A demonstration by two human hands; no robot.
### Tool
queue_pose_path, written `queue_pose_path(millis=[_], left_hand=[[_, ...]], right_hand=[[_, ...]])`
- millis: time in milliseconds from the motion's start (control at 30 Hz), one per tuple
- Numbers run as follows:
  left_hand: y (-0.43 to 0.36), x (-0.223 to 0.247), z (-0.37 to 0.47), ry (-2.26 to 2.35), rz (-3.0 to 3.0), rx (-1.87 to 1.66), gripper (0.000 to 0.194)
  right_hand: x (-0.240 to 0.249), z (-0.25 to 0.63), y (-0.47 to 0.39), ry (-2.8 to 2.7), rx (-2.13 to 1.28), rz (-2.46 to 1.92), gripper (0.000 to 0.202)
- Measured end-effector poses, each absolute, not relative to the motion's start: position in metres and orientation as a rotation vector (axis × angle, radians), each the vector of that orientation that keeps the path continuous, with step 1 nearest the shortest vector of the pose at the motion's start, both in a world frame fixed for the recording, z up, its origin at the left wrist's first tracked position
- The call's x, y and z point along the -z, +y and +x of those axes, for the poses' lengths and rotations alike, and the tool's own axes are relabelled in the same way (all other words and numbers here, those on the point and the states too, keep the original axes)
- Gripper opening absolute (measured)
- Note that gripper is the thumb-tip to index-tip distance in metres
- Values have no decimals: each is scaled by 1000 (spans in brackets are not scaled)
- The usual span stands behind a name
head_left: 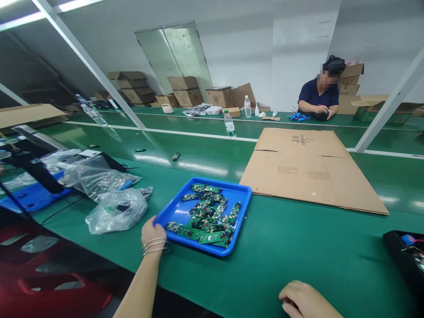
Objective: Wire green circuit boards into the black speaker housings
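Observation:
My left hand [153, 232], with thin bangles at its wrist, is closed on the near left corner of a shallow blue tray [239, 189]. The tray stands on the green tabletop, and a heap of green circuit boards [208, 212] lies in it. Down at the lower edge of the view, my right hand [300, 298] rests over the table with its fingers curled in and nothing visible in them. Part of this hand is cut off by the frame.
Clear plastic bags [117, 210] lie left of the tray, near a red chair [56, 287]. A flattened cardboard sheet [314, 176] lies beyond it at right. A black box [402, 260] sits at the right edge. Across the bench, a co-worker [318, 95] handles small parts.

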State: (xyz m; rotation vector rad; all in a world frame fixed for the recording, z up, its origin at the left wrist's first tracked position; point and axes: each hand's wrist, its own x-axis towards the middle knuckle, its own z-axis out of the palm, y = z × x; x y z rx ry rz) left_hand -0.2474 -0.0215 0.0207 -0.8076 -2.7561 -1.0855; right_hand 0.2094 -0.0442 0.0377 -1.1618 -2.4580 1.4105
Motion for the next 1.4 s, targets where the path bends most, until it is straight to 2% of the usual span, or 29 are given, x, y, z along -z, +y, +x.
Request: queue_pose_path(millis=[133,233,367,533,767,967,1200,1400], left_hand=[[-23,-20,-244,-2824,-663,1169,28],[-26,-22,-241,-2836,-596,1243,29],[-28,-24,-240,-2823,-553,1320,27],[-28,-21,-241,-2796,-551,1358,28],[-27,-18,-243,-2768,-569,1404,25],[-26,-20,-244,-2707,-609,1475,20],[-27,-15,-248,-2663,-604,1537,18],[-28,-11,-252,-2660,-633,1571,20]], right_hand=[[-42,141,2,-2447,-876,-1064,18],[-31,95,43,-2377,-699,-1207,19],[-20,58,73,-2319,-589,-1320,10],[-12,47,73,-2299,-560,-1322,17],[-11,49,75,-2125,-591,-1260,15],[-31,30,95,-2053,-602,-1130,16],[-75,-27,182,-2008,-629,-1120,25],[-71,14,178,-2034,-665,-1174,36]])
